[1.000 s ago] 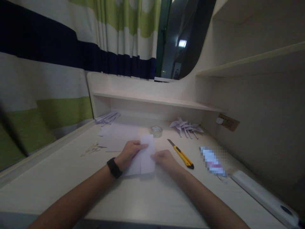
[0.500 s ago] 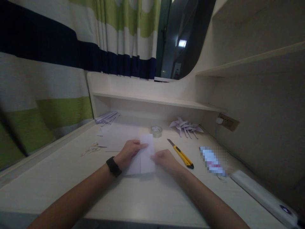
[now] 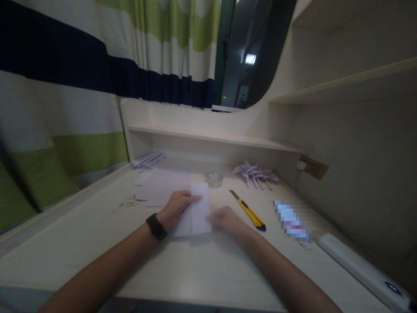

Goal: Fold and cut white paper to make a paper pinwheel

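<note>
A white sheet of paper (image 3: 200,217) lies on the desk in front of me, its right part folded over into a narrow upright flap. My left hand (image 3: 179,206), with a dark watch on the wrist, rests on the sheet. One finger stretches onto the flap and presses it down. At the flap's right edge, my right hand (image 3: 224,217) is closed, its fingertips pinching the lower part of the fold. The undersides of both hands are hidden. Beyond my left hand lie more white sheets (image 3: 159,182).
A roll of clear tape (image 3: 214,179) and a yellow utility knife (image 3: 249,212), blade out, lie beyond my hands. Paper pinwheels (image 3: 254,174) sit at the back right, rolled paper sticks (image 3: 148,161) at the back left. Thin pale sticks (image 3: 128,202), a phone (image 3: 291,221) and a white bar (image 3: 358,265) flank the work.
My right hand has slid very slightly toward me along the fold. The left hand keeps its place on the paper, and the view has shifted a little.
</note>
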`<state>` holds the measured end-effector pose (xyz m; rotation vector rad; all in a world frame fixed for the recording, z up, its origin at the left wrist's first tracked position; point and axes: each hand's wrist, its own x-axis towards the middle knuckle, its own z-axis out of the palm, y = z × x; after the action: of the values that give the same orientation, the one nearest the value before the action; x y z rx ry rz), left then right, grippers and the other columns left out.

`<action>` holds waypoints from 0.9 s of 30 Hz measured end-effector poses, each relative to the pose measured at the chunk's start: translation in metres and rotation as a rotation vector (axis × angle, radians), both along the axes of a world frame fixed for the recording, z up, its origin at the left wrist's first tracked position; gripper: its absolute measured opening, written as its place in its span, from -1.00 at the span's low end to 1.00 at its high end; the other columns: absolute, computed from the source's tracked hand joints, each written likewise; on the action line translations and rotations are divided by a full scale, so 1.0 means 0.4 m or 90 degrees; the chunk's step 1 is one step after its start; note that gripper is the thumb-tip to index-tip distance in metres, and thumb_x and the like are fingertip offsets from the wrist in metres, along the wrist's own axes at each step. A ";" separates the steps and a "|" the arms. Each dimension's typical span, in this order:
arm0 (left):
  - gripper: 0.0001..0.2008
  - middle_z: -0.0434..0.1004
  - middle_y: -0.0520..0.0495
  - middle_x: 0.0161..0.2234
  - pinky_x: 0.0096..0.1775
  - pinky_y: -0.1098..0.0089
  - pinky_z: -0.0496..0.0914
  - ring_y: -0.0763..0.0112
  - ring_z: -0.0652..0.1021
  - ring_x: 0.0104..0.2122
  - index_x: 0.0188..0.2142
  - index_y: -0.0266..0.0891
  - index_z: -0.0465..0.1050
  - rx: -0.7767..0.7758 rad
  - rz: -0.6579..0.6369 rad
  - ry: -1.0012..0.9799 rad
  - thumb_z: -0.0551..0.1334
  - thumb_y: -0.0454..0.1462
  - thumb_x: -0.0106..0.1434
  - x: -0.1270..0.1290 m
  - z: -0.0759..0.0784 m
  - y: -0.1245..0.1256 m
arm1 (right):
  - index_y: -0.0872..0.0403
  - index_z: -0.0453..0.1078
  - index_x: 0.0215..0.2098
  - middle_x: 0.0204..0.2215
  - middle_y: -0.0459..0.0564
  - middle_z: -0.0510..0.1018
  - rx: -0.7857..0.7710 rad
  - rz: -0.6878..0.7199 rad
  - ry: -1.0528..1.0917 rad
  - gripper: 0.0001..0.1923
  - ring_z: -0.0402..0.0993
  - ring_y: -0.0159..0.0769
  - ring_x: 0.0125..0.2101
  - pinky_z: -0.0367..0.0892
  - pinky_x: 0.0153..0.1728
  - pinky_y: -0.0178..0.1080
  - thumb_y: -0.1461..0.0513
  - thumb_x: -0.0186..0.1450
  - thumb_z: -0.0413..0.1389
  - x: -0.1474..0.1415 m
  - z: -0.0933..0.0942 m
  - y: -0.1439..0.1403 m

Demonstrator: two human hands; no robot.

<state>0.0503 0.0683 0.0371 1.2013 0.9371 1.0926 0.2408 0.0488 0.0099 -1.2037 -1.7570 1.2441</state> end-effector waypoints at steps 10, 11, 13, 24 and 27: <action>-0.77 0.55 -0.16 -0.54 -0.53 0.40 0.34 0.36 0.50 -0.60 -0.46 -0.38 0.48 -0.003 0.004 -0.026 0.38 -0.22 -0.02 -0.009 0.000 0.006 | 0.16 0.40 -0.69 -0.77 -0.11 0.36 0.025 0.047 -0.024 -0.54 0.13 -0.50 -0.71 -0.01 -0.65 -0.38 -0.07 0.04 0.20 0.001 0.008 -0.004; -0.76 0.55 -0.17 -0.53 -0.52 0.40 0.34 0.35 0.50 -0.59 -0.45 -0.38 0.48 -0.006 -0.003 -0.028 0.37 -0.21 -0.01 -0.011 -0.003 0.010 | 0.16 0.41 -0.68 -0.76 -0.11 0.37 0.023 0.058 -0.028 -0.54 0.13 -0.50 -0.70 0.00 -0.64 -0.38 -0.07 0.04 0.20 0.001 0.011 -0.005; -0.75 0.56 -0.19 -0.51 -0.52 0.40 0.34 0.35 0.50 -0.59 -0.42 -0.39 0.49 -0.010 -0.018 -0.036 0.36 -0.20 0.02 -0.016 -0.008 0.016 | 0.17 0.43 -0.67 -0.75 -0.10 0.39 0.024 0.072 -0.028 -0.55 0.15 -0.49 -0.69 0.01 -0.64 -0.38 -0.07 0.04 0.20 0.001 0.017 -0.009; -0.74 0.56 -0.17 -0.50 -0.53 0.41 0.34 0.36 0.49 -0.59 -0.40 -0.38 0.50 0.002 -0.031 -0.039 0.37 -0.20 -0.01 -0.011 -0.005 0.007 | 0.15 0.31 -0.72 -0.77 -0.17 0.26 0.037 0.008 0.051 -0.48 0.08 -0.52 -0.70 -0.04 -0.65 -0.38 -0.12 0.04 0.18 -0.005 -0.012 0.000; -0.73 0.55 -0.14 -0.53 -0.56 0.43 0.31 0.39 0.47 -0.61 -0.44 -0.38 0.50 0.017 -0.010 -0.003 0.39 -0.18 -0.03 -0.006 0.001 0.001 | 0.16 0.33 -0.72 -0.78 -0.17 0.27 0.027 -0.012 0.081 -0.49 0.09 -0.51 -0.71 -0.03 -0.64 -0.37 -0.12 0.00 0.21 -0.006 -0.020 0.003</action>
<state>0.0478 0.0688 0.0375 1.2254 0.9115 1.0974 0.2385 0.0499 0.0020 -1.0898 -1.6671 1.2396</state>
